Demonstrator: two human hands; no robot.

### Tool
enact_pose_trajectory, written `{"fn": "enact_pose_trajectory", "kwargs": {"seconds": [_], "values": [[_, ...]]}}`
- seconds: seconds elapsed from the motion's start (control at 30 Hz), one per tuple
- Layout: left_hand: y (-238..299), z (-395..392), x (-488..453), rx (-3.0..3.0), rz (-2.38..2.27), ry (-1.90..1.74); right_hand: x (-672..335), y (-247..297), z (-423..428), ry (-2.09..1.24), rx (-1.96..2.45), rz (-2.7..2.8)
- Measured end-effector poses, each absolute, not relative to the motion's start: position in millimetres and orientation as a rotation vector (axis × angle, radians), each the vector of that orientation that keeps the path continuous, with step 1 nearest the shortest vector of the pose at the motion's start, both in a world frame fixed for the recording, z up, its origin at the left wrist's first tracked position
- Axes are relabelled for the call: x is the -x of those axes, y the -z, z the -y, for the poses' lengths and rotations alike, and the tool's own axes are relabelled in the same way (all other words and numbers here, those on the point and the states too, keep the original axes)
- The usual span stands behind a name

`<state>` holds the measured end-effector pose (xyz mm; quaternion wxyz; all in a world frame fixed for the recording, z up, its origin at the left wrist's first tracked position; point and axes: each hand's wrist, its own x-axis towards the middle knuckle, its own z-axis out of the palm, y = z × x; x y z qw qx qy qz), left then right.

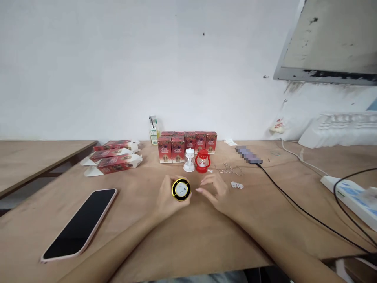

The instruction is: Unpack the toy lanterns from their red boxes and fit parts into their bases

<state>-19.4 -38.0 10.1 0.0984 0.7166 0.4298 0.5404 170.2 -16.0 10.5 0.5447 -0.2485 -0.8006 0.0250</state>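
- Head view: my left hand grips a black-and-gold round piece, its pale disc centre turned toward me; I take it for a lantern's underside.
- Right hand just to the right, thumb and fingers parted, nothing visible between them, not touching the piece.
- Piece sits above the near-middle of the wooden table, nearer than the white lantern and red lantern, which stand upright side by side.
- Far side: red printed boxes. Right of the lanterns: thin bent wires; nearer, small white pieces.
- Step in hand, my judgement: working at that underside. Next move would call for a steady left hold, disc kept facing me, right thumb and forefinger placed precisely; small details are too blurred to read.
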Motion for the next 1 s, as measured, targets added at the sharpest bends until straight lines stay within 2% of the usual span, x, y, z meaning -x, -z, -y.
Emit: {"fn": "enact_pose_trajectory", "kwargs": {"seconds": [0.17,0.37,0.53,1.0], "values": [[-13,42,25,-2.437,-1.31,-1.377,-161,-5,24,-0.072,0.511,2.059],[-13,39,29,-2.807,-1.09,-1.159,-162,-2,18,0.501,0.395,2.213],[-11,41,26,-2.846,-1.086,-1.036,-159,2,17,0.746,0.348,2.209],[-15,45,24,-2.691,-0.926,-1.119,-159,8,13,0.611,0.275,2.137]]}}
